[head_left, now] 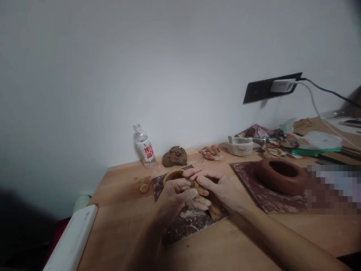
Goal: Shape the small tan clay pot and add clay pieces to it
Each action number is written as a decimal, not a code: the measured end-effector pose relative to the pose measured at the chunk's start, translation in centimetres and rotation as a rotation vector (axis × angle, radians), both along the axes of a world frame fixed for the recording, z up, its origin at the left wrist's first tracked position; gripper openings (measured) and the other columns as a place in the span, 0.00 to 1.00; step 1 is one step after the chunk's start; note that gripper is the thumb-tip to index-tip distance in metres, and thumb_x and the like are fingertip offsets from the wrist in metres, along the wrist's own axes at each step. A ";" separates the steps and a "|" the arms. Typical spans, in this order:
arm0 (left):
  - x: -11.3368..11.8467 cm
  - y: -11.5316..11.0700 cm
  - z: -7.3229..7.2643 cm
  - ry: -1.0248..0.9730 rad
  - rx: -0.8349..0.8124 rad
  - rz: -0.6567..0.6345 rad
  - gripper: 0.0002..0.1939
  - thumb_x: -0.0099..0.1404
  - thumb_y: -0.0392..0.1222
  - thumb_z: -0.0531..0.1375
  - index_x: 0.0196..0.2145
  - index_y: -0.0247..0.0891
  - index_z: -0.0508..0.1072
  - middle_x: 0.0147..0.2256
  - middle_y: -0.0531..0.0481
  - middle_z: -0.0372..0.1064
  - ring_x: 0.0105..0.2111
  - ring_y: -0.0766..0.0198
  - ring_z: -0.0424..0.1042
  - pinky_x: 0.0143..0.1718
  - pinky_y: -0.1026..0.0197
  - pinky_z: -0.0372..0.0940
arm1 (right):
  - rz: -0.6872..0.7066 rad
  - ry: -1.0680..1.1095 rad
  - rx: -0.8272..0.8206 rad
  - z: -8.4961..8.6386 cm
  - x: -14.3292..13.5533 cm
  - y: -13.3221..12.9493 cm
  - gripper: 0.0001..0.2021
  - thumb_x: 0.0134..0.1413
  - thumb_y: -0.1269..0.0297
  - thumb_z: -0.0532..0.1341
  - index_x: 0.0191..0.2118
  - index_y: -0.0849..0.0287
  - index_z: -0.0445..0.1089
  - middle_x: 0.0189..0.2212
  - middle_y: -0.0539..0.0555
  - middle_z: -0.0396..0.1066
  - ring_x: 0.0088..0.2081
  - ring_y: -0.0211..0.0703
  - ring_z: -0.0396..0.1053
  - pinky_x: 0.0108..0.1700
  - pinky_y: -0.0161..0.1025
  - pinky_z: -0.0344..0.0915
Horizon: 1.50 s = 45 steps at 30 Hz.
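My left hand (183, 194), dusty with pale clay, is cupped palm-up over a dark marbled tile (186, 226). My right hand (216, 184) comes in from the right, its fingers curved above the left. Between them is a small lump of yellowish clay (196, 185), mostly covered by fingers and touched by both hands. Just behind the hands stands a round yellowish clay vessel (172, 174); only its left rim shows. Under my right wrist, a flat strip of yellowish clay (214, 212) lies on the tile.
A plastic bottle (145, 148), a brown clay lump (175, 156), clay scraps (211, 152) and a pale bowl (239, 146) line the wall. To the right, a thick reddish-brown clay ring (282, 176) sits on another tile (254, 188). A small clay disc (144, 188) lies left.
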State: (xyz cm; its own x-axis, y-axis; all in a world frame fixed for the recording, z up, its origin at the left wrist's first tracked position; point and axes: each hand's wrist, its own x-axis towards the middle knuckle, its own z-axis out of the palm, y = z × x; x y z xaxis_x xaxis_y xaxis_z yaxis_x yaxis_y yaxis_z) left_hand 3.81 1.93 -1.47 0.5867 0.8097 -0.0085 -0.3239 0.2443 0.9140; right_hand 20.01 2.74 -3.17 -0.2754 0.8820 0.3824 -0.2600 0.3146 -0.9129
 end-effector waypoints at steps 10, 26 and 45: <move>0.1 0.0 -0.2 0.052 0.018 0.010 0.18 0.50 0.46 0.70 0.34 0.28 0.79 0.30 0.38 0.78 0.26 0.58 0.78 0.28 0.62 0.72 | -0.012 -0.001 -0.028 0.5 0.0 0.0 0.08 0.50 0.57 0.66 0.29 0.55 0.78 0.42 0.56 0.76 0.43 0.46 0.72 0.49 0.45 0.66; 0.1 -0.1 0.2 0.049 0.028 0.008 0.15 0.50 0.45 0.71 0.31 0.29 0.80 0.27 0.40 0.78 0.25 0.60 0.78 0.29 0.62 0.73 | 0.042 0.035 -0.068 -0.3 0.0 0.1 0.11 0.51 0.56 0.66 0.25 0.57 0.77 0.41 0.57 0.76 0.41 0.45 0.71 0.46 0.44 0.66; 0.2 -0.1 -0.5 0.016 0.032 0.038 0.16 0.50 0.44 0.70 0.31 0.28 0.77 0.35 0.36 0.78 0.27 0.57 0.78 0.27 0.60 0.71 | 0.006 0.018 -0.049 0.0 0.1 0.0 0.08 0.52 0.57 0.65 0.30 0.54 0.79 0.43 0.55 0.76 0.42 0.45 0.72 0.47 0.45 0.66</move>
